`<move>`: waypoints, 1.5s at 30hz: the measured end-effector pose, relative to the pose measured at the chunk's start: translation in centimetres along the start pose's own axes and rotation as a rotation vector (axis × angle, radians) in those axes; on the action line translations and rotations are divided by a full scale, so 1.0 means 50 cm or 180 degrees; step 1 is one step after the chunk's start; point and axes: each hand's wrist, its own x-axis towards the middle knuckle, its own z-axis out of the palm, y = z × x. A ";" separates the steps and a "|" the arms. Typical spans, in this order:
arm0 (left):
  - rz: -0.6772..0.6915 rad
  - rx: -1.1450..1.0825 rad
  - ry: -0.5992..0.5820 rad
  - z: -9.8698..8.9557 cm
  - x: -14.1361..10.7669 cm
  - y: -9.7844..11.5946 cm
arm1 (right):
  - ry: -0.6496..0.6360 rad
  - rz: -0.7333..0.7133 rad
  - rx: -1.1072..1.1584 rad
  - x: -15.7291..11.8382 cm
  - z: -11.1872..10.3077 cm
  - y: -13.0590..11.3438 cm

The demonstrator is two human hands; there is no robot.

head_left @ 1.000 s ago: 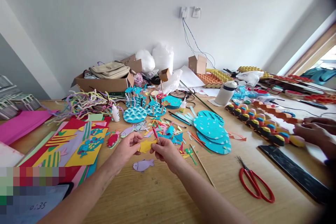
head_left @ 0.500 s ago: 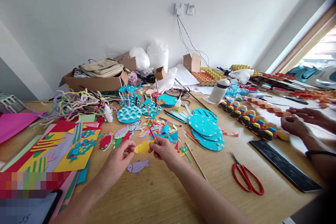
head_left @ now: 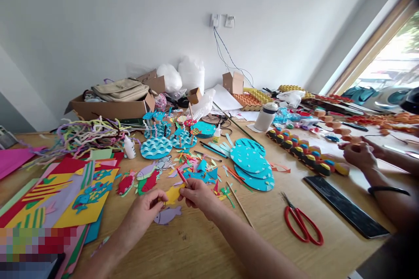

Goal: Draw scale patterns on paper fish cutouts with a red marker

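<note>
Between my two hands is a yellow paper fish (head_left: 172, 194). My left hand (head_left: 151, 205) pinches its left end. My right hand (head_left: 198, 196) holds a red pen (head_left: 181, 176) and touches the fish's right end. Just below the fish, a purple paper fish (head_left: 168, 216) lies on the table. Red and green paper fish (head_left: 149, 183) lie beyond my left hand. Colourful paper scraps (head_left: 203, 171) are spread past my right hand, and a thin wooden stick (head_left: 240, 205) lies to its right.
Red-handled scissors (head_left: 303, 224) and a black tablet-like slab (head_left: 345, 206) lie at right. Another person's hands (head_left: 360, 154) work beside a painted egg-carton strip (head_left: 299, 150). Blue discs (head_left: 250, 161) are stacked mid-table; coloured sheets (head_left: 88, 198) lie left, near a white glue bottle (head_left: 129, 147).
The camera view has shifted slightly, moving most things left in the picture. The yellow fish is tilted differently between my hands. The other person's hands hold the orange strip higher.
</note>
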 end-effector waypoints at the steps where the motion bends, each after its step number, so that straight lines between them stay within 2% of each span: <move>1: -0.0006 0.0058 -0.0006 -0.002 0.000 0.001 | 0.0023 -0.0020 -0.0031 0.001 -0.002 -0.002; 8: -0.0134 0.0723 0.0139 -0.047 0.019 -0.018 | 0.0360 -0.0223 -0.0177 0.003 -0.017 -0.017; 14: -0.0360 0.1510 0.0203 -0.093 0.041 -0.017 | 0.0368 -0.0303 -0.0387 -0.016 -0.009 -0.018; 19: -0.0383 0.1983 0.0178 -0.086 0.066 -0.035 | 0.0354 -0.0373 -0.0551 -0.037 -0.003 -0.022; 23: -0.0159 0.2280 0.0167 -0.076 0.070 -0.053 | 0.0356 -0.0349 -0.0883 -0.048 -0.002 -0.019; 29: 0.0488 0.2572 0.0263 -0.072 0.016 -0.038 | 0.0453 -0.0324 -0.1613 -0.040 -0.013 0.009; 34: 0.1077 0.2577 -0.0200 -0.030 -0.066 -0.043 | 0.0519 -0.0509 -0.2111 -0.033 -0.016 0.025; 37: 0.1295 0.2671 -0.0242 -0.008 -0.103 -0.064 | 0.0424 -0.0657 -0.2385 -0.033 -0.005 0.033; 41: 0.1486 0.2831 -0.0193 0.003 -0.124 -0.089 | 0.0301 -0.0835 -0.2620 -0.036 0.010 0.049; 45: 0.1632 0.2932 -0.0127 0.013 -0.127 -0.094 | 0.0250 -0.0906 -0.3034 -0.040 0.017 0.055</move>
